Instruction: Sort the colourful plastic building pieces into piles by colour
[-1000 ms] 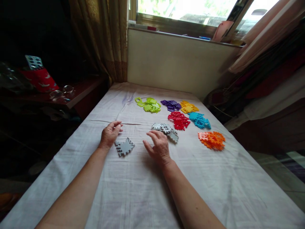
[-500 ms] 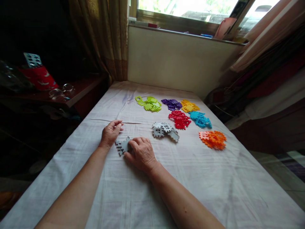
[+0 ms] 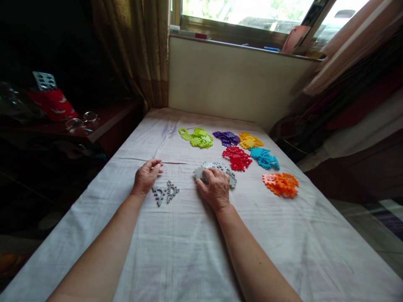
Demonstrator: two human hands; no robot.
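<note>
My right hand (image 3: pixel 215 188) is closed on a flat grey toothed building piece (image 3: pixel 199 172), held at the left side of a grey pile (image 3: pixel 232 179) of similar pieces. The hand covers part of that pile. My left hand (image 3: pixel 146 178) rests on the sheet with its fingers loosely bent and slightly apart, and nothing shows in it. Just below and right of it lie two triangular grey pieces, a left triangle (image 3: pixel 159 194) and a right triangle (image 3: pixel 171 191), each with a cut-out middle.
Beyond the grey pile are piles of lime green (image 3: pixel 201 138), purple (image 3: pixel 226 138), yellow (image 3: pixel 250 140), red (image 3: pixel 236 158), blue (image 3: pixel 264 158) and orange (image 3: pixel 281 185) pieces. A dark side table (image 3: pixel 110 121) at the left holds glasses (image 3: pixel 75 123) and a red container (image 3: pixel 55 105).
My right hand has moved right with the grey piece, from above the triangles to the grey pile. Both triangles now show fully. My left hand has stayed in place.
</note>
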